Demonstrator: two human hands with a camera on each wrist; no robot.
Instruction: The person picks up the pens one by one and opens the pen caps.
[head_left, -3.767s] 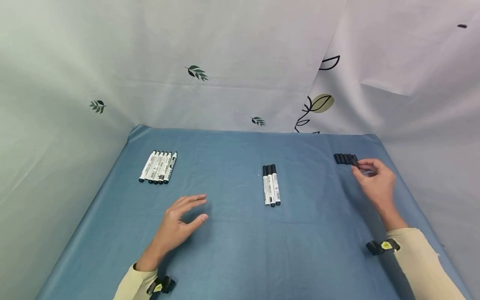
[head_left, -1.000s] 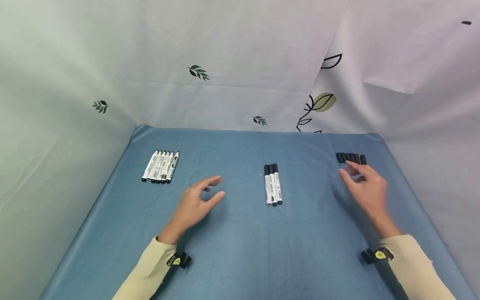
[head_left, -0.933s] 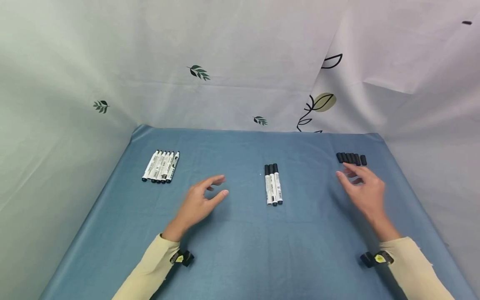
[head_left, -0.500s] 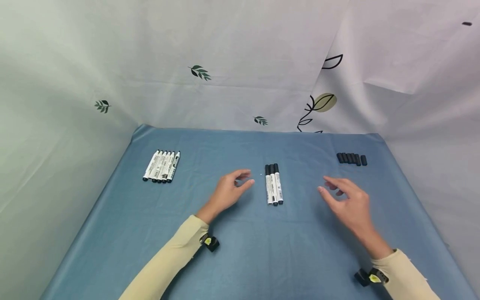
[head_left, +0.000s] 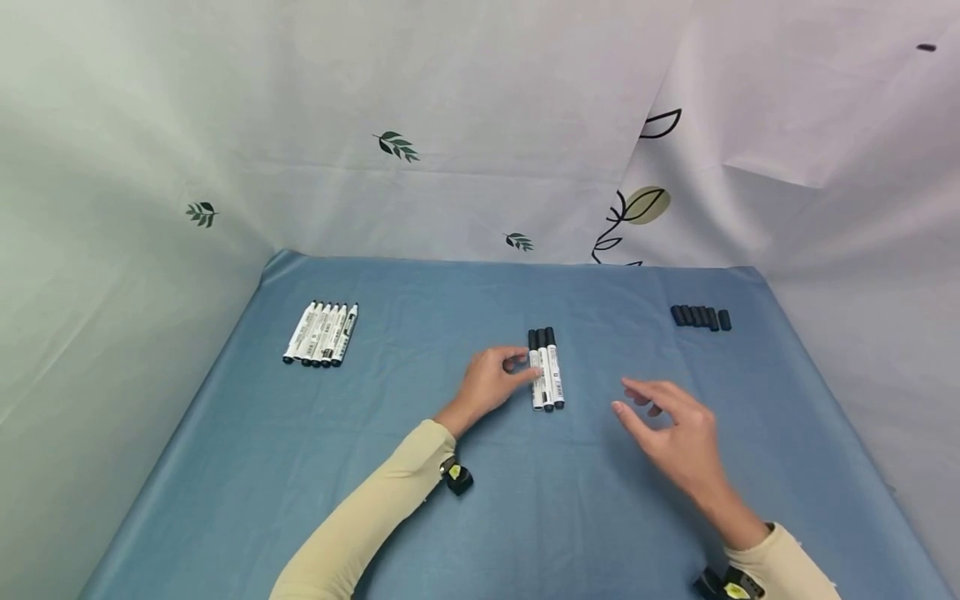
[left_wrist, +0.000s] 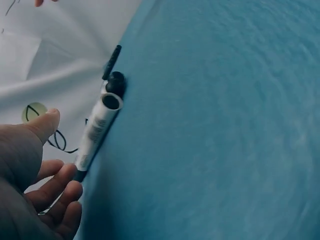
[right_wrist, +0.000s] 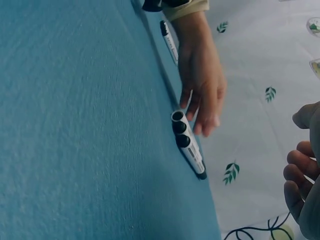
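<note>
Capped markers (head_left: pixel 553 375): 3
Uncapped markers (head_left: pixel 321 335): 6
Caps (head_left: pixel 703 317): 6
Left hand (head_left: pixel 486 383): wide, just beside capped markers
Right hand (head_left: pixel 681 433): wide

The sleeved left arm (head_left: pixel 367 517) extends obliquely from the side of the near edge of the tabletop (head_left: pixel 600 533) toward the centre. There, the left hand (head_left: pixel 487 379) has its thumb (left_wrist: pixel 47 125) apart from the softly bent fingers (left_wrist: pixel 65 187). The right hand (head_left: pixel 671 421) hovers between the centre and the right edge, with its fingers loosely curved and thumb separated; behind it, the right arm (head_left: pixel 783 567) slants toward the near edge.
</note>
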